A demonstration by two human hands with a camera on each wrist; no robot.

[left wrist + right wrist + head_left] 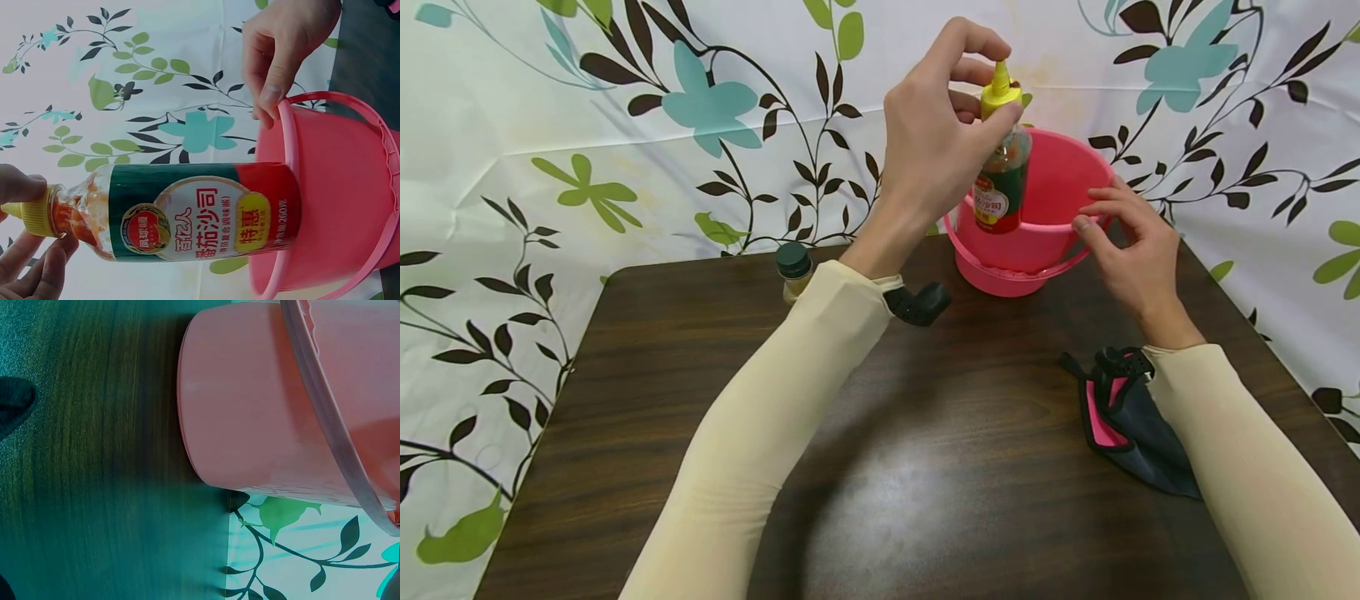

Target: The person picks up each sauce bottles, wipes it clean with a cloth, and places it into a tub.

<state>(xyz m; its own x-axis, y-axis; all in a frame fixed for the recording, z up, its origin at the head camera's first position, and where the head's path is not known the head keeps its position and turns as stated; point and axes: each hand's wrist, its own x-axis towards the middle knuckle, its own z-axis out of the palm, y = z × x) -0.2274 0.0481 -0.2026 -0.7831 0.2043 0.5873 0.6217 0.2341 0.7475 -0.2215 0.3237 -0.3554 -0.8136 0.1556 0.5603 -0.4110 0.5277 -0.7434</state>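
A leaf-and-flower-printed fabric backdrop [647,187] is hung behind and beside the dark wood-grain table [685,375]. Near the table's far edge, the pink plastic bucket [1063,239] is stood upright, its mouth facing up and its carrying handle [382,125] dropped to the near side, probably so that the mouth is left unobstructed. On the right of the table, a dark pouch with pink lining [1150,446] is laid, partly covered by the right sleeve [1247,450]; whether the two touch cannot be told.

The bucket's rim is pinched between the thumb and fingers of the right hand [1131,237], apparently so that the bucket is kept steady. By the left hand [936,125], the ketchup bottle [1003,192] is held up at the bucket's mouth, upright, with its green-and-red label uncovered. Whether its base is over the mouth or just in front of the near rim cannot be told. Farther left, a small jar with a dark green lid [793,262] is partly hidden behind the left sleeve [790,392]. The bottle's yellow nozzle cap [1000,98] is pinched by the left thumb and fingers; a grip from above seems chosen so that the body hangs free of the hand.
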